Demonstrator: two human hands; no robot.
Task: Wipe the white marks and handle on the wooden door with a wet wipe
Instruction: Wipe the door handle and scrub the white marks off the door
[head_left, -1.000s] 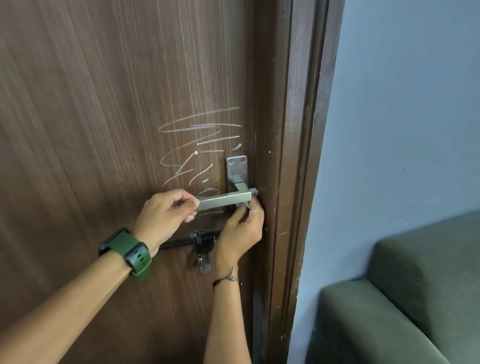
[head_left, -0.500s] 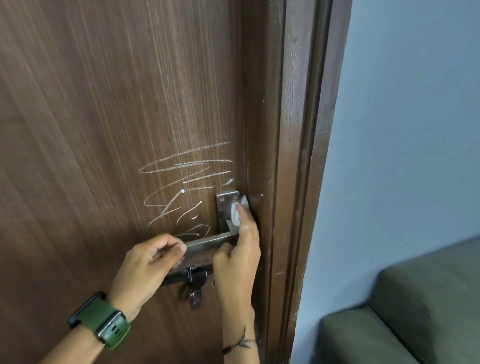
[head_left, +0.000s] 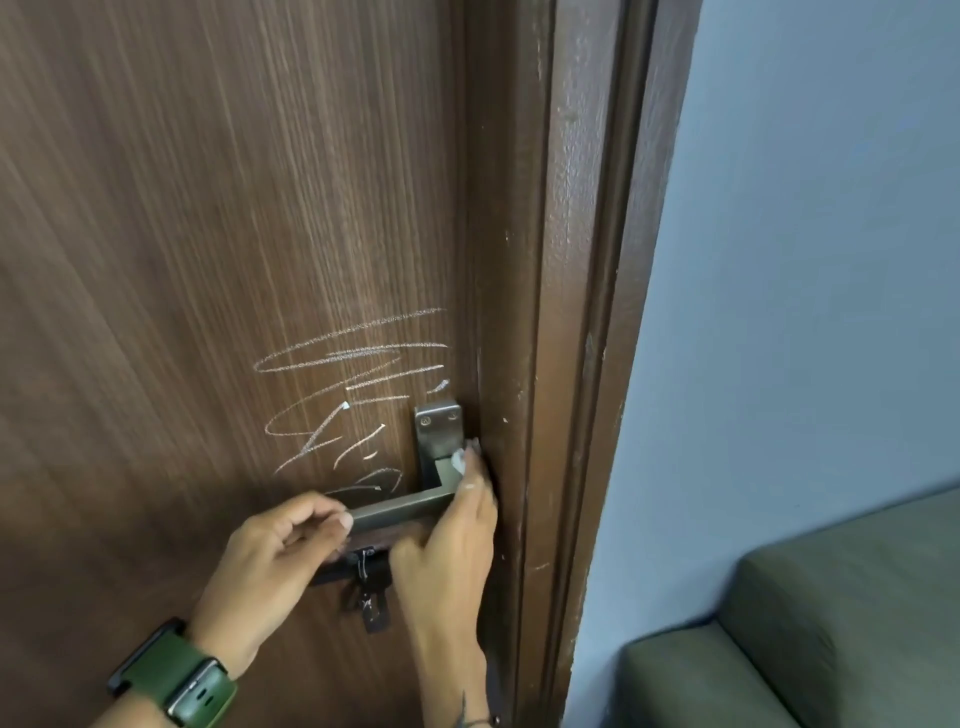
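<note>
White chalk-like marks (head_left: 353, 395) scrawl across the brown wooden door (head_left: 208, 208), just left of and above the metal lever handle (head_left: 402, 506). The handle's plate (head_left: 436, 431) is screwed to the door near its right edge. My left hand (head_left: 275, 561) pinches the free left end of the lever. My right hand (head_left: 452, 551) reaches up from below the lever, and its fingers press a small white wet wipe (head_left: 460, 460) against the plate where the lever joins it. Most of the wipe is hidden under the fingers.
A dark bolt latch (head_left: 363, 582) sits on the door under the lever, between my hands. The dark door frame (head_left: 576, 312) runs down the right of the door, then a pale blue wall (head_left: 805, 260). A green sofa (head_left: 810, 634) fills the lower right corner.
My right hand moved up from the lever's right end to the plate with the wipe, then slid slightly down it. The camera tilted upward, so everything sits lower in view. My left hand kept its hold.
</note>
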